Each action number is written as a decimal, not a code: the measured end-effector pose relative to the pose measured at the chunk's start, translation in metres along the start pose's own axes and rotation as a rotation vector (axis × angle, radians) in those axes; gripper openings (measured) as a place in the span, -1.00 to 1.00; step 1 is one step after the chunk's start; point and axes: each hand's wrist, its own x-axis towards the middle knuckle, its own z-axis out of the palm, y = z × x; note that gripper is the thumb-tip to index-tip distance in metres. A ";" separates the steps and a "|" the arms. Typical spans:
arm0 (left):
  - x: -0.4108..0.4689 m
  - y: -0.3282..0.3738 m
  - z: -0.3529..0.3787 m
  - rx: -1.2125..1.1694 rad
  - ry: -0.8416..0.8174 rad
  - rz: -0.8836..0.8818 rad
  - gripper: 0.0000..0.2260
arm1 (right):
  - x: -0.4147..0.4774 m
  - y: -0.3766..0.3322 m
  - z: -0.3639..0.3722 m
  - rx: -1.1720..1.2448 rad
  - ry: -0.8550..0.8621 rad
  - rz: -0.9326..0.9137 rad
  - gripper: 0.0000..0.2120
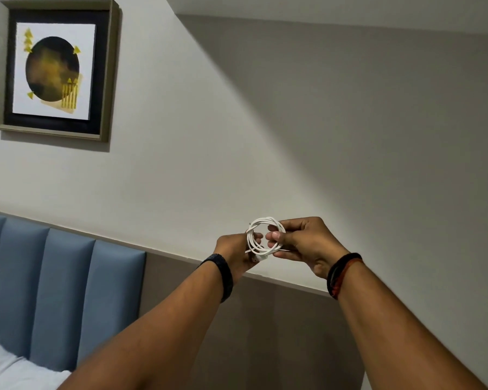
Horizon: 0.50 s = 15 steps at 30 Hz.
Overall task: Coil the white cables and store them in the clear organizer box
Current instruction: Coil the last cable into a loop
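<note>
While you hold both arms out in front of you in the head view, the white cable (265, 237) sits between your 2 hands, wound into a small round coil of several loops and held up in the air against the pale wall (350, 122). Your left hand (235, 253) grips the coil at its 9 o'clock side, fingers closed around the strands, with a short end of cable poking out near 7 o'clock. Your right hand (302, 244) pinches the coil at its 3 o'clock side, thumb and fingertips pressed together on the loops, the remaining fingers curled in beneath. You wear a dark band (223, 277) on the left wrist and black and red threads (341, 274) on the right wrist. From the coil, a framed picture (55, 70) with a dark circle and yellow marks hangs far off at 10 o'clock. A blue padded headboard (54, 291) stands at 8 o'clock, with white bedding (9, 370) at its foot. No part of the clear organizer box appears in this view
</note>
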 end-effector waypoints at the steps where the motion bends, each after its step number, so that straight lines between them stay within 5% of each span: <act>1: 0.000 -0.001 0.001 0.005 -0.025 -0.001 -0.84 | 0.001 0.000 0.001 0.000 0.008 0.003 -0.89; 11: 0.004 -0.004 0.007 0.271 0.211 0.461 -0.95 | 0.006 0.004 0.004 -0.128 0.255 -0.028 -0.88; 15: -0.001 -0.003 0.011 0.500 0.159 0.627 -0.76 | 0.010 0.004 0.006 -0.194 0.352 -0.046 -0.89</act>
